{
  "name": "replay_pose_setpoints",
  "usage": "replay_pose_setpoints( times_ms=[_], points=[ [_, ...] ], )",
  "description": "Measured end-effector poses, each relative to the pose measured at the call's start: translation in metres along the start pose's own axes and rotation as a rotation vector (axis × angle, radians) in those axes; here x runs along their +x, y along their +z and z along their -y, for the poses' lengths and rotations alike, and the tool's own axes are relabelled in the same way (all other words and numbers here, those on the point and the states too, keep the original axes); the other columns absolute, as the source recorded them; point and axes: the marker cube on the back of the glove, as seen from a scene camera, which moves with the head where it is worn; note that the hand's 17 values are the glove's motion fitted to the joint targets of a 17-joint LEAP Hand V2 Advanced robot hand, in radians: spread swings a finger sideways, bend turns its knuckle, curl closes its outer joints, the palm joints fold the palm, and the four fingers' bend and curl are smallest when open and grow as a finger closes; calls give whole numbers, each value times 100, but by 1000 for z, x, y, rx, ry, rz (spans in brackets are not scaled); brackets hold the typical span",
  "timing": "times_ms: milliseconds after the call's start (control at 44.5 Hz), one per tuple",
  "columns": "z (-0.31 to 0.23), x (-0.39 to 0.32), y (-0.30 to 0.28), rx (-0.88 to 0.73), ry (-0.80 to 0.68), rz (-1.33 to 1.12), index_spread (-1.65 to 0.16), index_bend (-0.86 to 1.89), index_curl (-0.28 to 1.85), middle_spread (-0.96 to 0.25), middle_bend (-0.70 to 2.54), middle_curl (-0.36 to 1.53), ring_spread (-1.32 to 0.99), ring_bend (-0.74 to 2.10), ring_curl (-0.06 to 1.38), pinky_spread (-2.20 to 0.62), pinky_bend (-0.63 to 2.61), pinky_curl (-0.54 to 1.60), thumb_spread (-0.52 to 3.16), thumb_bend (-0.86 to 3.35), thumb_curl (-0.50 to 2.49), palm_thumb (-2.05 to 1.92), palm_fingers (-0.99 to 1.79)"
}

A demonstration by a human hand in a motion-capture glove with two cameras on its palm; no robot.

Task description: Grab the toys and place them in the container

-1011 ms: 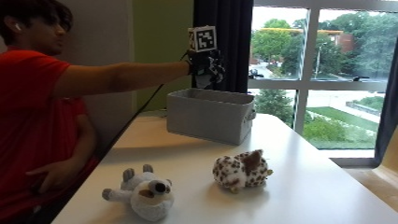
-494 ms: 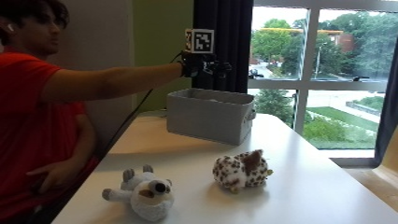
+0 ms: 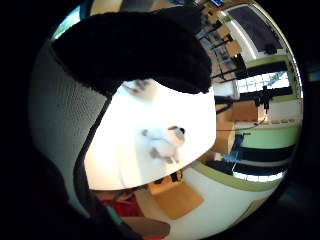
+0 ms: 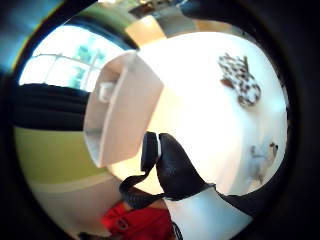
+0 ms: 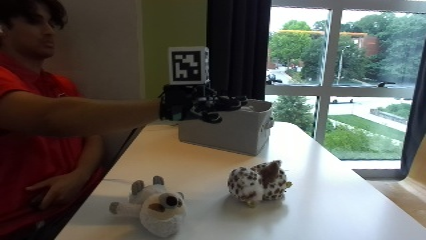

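We're seeing a white table (image 5: 346, 200) carrying a grey container (image 5: 229, 130) at the far end, a spotted plush (image 5: 258, 182) and a grey-white plush (image 5: 154, 206) sitting nearer, apart.

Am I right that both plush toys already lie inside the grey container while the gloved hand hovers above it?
Not quite: the outside view shows the spotted toy and the grey-white toy lying on the table, outside the grey container. The gloved hand does hover above it.
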Motion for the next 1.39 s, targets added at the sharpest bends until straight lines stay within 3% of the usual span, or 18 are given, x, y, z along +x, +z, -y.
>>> replay_pose_setpoints(
  times_ms=[157,539,1056,1235,1392],
  points=[
    [-26,64,35,-26,201,-45,-41,15,48,-3,12,27,6,12,19,12,108,34,117,-4,41,-3,-23],
    [-99,162,81,-142,354,-10,-38,15,38,-3,12,24,6,13,15,14,106,34,115,-4,35,-3,-24],
    [-119,172,150,-338,420,45,-37,14,31,-1,8,18,8,17,13,12,136,40,110,-6,29,-6,-20],
    [-123,172,156,-290,437,14,-38,13,28,0,10,15,7,50,22,5,129,38,112,-3,29,-1,-5],
    [-124,177,154,-264,429,40,-41,25,31,-7,19,18,-1,71,27,-9,110,31,121,3,32,11,24]
  ],
)
